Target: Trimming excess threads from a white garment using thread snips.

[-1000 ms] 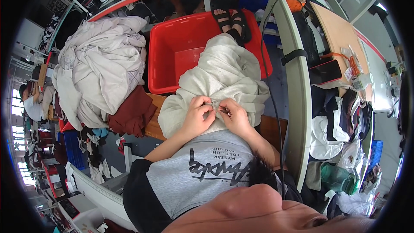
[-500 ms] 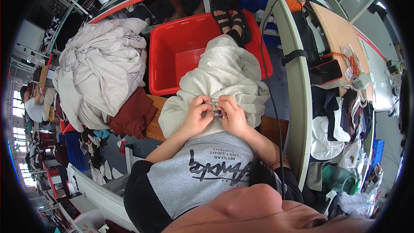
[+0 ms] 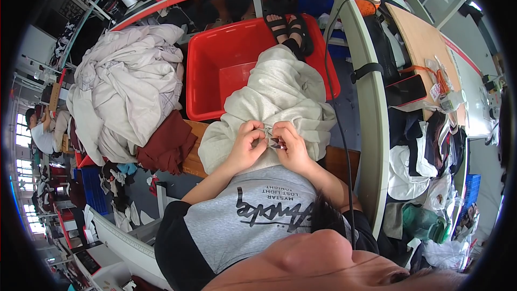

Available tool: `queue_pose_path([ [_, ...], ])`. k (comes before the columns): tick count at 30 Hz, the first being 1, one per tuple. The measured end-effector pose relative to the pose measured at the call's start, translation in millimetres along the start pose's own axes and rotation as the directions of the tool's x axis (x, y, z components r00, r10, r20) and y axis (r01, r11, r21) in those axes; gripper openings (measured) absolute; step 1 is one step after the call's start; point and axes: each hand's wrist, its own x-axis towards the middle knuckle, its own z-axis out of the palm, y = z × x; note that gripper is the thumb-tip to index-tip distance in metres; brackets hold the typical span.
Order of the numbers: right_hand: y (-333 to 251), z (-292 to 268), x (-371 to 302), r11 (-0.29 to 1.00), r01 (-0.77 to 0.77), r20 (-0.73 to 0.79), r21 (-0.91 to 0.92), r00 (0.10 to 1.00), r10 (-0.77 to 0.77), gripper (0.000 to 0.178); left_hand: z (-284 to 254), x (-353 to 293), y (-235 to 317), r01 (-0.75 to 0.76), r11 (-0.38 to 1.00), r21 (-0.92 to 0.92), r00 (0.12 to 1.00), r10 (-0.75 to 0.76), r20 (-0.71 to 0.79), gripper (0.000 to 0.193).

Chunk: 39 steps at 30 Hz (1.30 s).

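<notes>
Cream cloth [image 3: 285, 91] lies bunched across my lap, spreading toward my feet. My left hand [image 3: 249, 144] is closed, with thumb and fingers pinching a bit of that cloth near its close edge. Right beside it, my right hand [image 3: 291, 143] also grips the cloth at the fingertips. Tucked in the right hand is a small pair of dark thread snips [image 3: 276, 144], its pointed blades sticking out toward the left hand. The fingers hide its handles and the exact spot being held.
A red plastic tub [image 3: 215, 70] stands beyond my lap. To its left rises a heap of pale garments [image 3: 126, 83], with maroon cloth [image 3: 167, 143] beside it. A metal table leg and beam [image 3: 372, 124] with a hanging black cable [image 3: 347, 183] runs along my right.
My right hand has shifted very slightly, and the blades of the snips now show more plainly, apart at their tips. My left hand keeps its pinch in nearly the same place.
</notes>
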Motion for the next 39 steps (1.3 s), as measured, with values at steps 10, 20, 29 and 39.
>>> queue_pose_path([
  [10, 2.9, 0.4, 9.3, 0.983, 0.182, 0.015, 0.014, 0.983, -0.182, 0.038, -4.8, 1.6, -21.6, -0.006, 0.998, -0.064, 0.993, 0.014, 0.114, 0.010],
  [20, 23.2, -1.1, 11.7, 0.988, 0.142, 0.081, 0.065, 0.986, -0.147, 0.035, -1.1, 5.0, -36.3, 0.055, 0.992, -0.112, 0.979, -0.031, 0.201, 0.016],
  [29, 48.6, 1.5, 9.9, 0.865, 0.470, 0.027, -0.178, 0.881, -0.473, 0.024, -1.3, 9.0, -36.9, 0.156, 0.965, -0.210, 0.978, -0.122, 0.168, 0.011],
  [39, 53.8, -8.7, 13.6, 0.769, 0.541, 0.135, -0.341, 0.837, -0.530, 0.019, -4.9, 6.3, -36.8, 0.119, 0.985, -0.122, 0.976, -0.093, 0.199, 0.009],
])
